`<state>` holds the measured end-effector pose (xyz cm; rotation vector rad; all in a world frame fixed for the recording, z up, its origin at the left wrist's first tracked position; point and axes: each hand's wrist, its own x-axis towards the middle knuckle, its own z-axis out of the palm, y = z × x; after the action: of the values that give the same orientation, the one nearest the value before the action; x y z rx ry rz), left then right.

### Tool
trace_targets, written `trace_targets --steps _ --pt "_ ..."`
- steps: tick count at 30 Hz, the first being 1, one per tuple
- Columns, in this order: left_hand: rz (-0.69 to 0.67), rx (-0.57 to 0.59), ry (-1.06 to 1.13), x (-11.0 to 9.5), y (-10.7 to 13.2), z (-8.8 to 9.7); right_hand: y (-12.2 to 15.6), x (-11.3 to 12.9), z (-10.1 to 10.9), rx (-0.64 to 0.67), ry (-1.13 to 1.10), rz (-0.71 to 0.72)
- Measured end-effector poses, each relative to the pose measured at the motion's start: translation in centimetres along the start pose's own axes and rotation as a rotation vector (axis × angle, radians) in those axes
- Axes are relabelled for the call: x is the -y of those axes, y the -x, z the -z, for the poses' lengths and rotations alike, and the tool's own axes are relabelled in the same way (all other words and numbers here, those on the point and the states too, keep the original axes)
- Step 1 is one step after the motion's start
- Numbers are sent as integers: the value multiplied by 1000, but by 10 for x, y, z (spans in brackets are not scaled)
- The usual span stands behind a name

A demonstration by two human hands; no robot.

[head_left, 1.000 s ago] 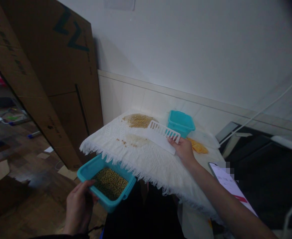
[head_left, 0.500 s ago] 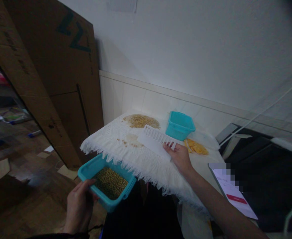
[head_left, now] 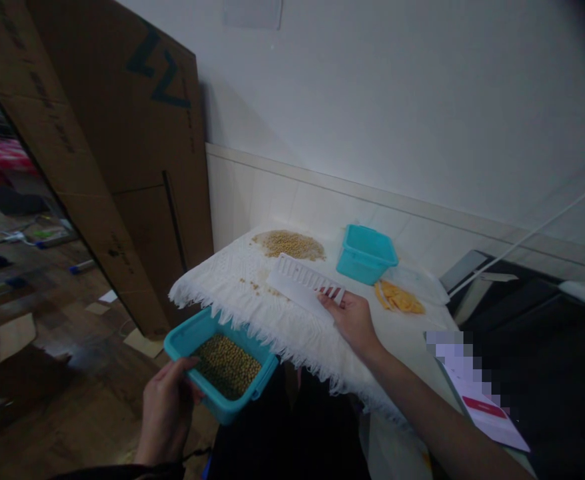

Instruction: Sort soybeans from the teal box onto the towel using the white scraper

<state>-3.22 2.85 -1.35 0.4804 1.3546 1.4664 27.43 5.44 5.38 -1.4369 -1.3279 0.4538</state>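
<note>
My left hand grips the near left rim of a teal plastic container, held just below the table's fringed edge. Inside lie many beans, tan and green. In my right hand is a white slotted plastic strip, pinched at its right end and held low over the white cloth. Beyond the strip, a heap of tan beans rests on the cloth. A few loose beans lie between the strip and the fringe. Whether the strip touches the cloth I cannot tell.
A second teal container stands at the back of the table, beside a crumpled yellow cloth or bag. A tall cardboard box rises on the left. At the right lies a sheet with a red band.
The strip in my right hand has moved left and slightly nearer the fringe, over the loose beans. My left hand keeps hold of the container. The whole view has shifted slightly.
</note>
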Motion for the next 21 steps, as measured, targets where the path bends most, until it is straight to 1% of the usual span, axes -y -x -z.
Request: trace_targets --steps 4,6,9,12,16,21 --pt "65 -4 7 -1 1 -1 -6 2 3 9 27 32" --pt "59 2 9 -1 1 0 -18 1 7 -52 50 67" --pt "49 19 10 0 0 1 -43 -7 16 -173 124 119" --pt "63 22 -2 1 -1 1 -63 -20 21 -228 220 124" --pt "64 17 -1 1 -1 0 -65 -33 18 -207 324 83" --pt "61 10 10 3 -3 1 -58 -32 7 -158 273 99"
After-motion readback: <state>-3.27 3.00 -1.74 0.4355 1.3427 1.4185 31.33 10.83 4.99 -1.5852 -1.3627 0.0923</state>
